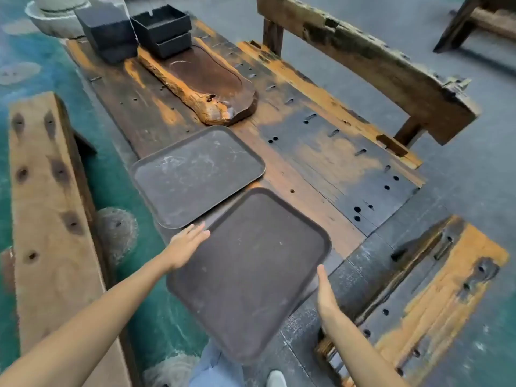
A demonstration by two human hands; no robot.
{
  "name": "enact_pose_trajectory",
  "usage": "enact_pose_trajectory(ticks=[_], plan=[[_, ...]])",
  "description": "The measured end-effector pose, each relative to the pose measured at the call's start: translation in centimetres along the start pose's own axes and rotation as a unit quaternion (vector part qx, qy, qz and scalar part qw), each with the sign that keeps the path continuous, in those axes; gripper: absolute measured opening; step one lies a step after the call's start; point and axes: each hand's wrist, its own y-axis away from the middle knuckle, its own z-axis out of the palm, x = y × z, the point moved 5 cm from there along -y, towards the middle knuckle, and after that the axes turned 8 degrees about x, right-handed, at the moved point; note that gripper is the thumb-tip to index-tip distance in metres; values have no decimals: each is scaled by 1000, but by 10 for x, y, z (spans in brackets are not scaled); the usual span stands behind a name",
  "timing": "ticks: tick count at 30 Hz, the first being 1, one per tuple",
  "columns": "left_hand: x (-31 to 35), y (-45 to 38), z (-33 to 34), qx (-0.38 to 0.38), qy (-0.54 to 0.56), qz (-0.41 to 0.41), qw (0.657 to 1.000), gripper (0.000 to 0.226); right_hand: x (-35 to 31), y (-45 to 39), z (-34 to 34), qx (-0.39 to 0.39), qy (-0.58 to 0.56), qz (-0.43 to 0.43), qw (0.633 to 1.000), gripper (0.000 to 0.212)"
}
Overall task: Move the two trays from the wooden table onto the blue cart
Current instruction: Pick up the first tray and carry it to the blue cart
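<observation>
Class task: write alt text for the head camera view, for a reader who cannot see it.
A person's left hand and right hand are at opposite edges of the near tray, which overhangs the end of a worn wooden table. A second tray lies flat just beyond it, with a wooden slab and stacked black boxes farther along.

The wooden table (321,152) carries two trays (195,174), a slab (201,79), and black boxes (162,29).
</observation>
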Motion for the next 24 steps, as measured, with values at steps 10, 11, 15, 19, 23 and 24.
enact_pose_trajectory(ticks=[10, 11, 15, 19, 23, 24], plan=[[10, -83, 8, -148, 164, -133, 966, 66, 11, -16, 11, 40, -137, 168, 975, 78], [9, -89, 11, -160, 169, -152, 961, 66, 12, -17, 11, 42, -151, 175, 972, 79], [9, -106, 13, -180, 171, -220, 944, 73, 19, -22, 13, 56, -205, 188, 959, 73], [4, -115, 11, -174, 199, -259, 929, 76, 26, -28, 21, 51, -237, 194, 951, 70], [-3, -120, 13, -198, 207, -266, 920, 78, 29, -31, 28, 47, -262, 196, 944, 68], [-5, -121, 13, -201, 210, -267, 919, 78, 29, -31, 28, 48, -266, 197, 942, 67]])
